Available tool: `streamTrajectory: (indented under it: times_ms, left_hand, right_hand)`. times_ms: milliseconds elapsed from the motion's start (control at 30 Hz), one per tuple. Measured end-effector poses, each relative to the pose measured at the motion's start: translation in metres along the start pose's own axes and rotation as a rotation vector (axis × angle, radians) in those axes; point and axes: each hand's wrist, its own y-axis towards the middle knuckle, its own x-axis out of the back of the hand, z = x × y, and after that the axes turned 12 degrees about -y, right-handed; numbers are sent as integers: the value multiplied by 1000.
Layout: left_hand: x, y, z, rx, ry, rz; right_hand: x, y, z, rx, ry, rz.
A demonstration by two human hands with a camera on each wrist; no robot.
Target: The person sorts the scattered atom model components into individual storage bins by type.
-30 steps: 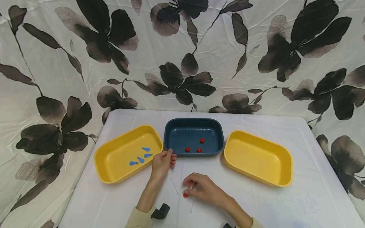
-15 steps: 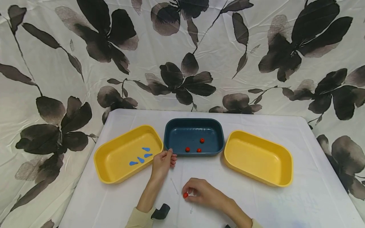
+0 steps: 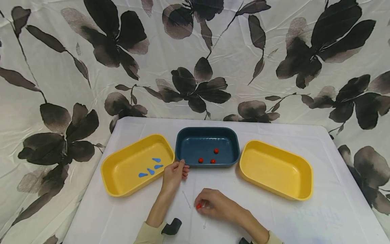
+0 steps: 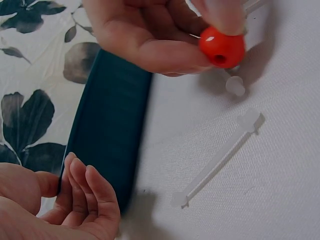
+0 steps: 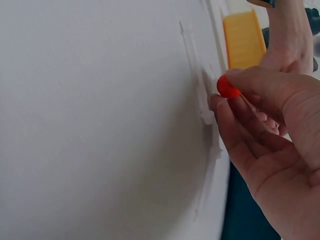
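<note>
Head view: red bead (image 3: 199,206) pinched by right hand (image 3: 215,203), left hand (image 3: 172,174) apart

Bead (image 4: 222,47) is red, mid tray (image 3: 195,145) dk teal, side trays (image 3: 274,166) yel, backdrop (image 3: 243,20) wht w/ blk-grey floral.

Readable text: 0 | labels: 0 | brands: 0 | numbers: 0 | signs: 0

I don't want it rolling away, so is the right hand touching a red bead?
Touching. The left wrist view shows the right hand pinching a red bead from both sides.
</note>
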Motion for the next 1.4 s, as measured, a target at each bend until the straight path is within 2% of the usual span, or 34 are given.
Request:
streamTrajectory:
  times_ms: [200,467,800,1133,1400]
  left_hand:
    - [1,0,0,-1,2,-1]
    - [1,1,1,-8,2,4]
    - [1,0,-1,16,8,24]
    - [0,-1,-2,5,4,12]
    - [1,0,-1,8,-6,22]
  right_hand:
    - [12,1,3,14,-33,-25]
    - [27,4,1,5,-20,-51]
    - [46,11,-3,86,-33,-141]
    - [67,20,-9,80,2,-173]
    - [82,28,-14,85,-52,-245]
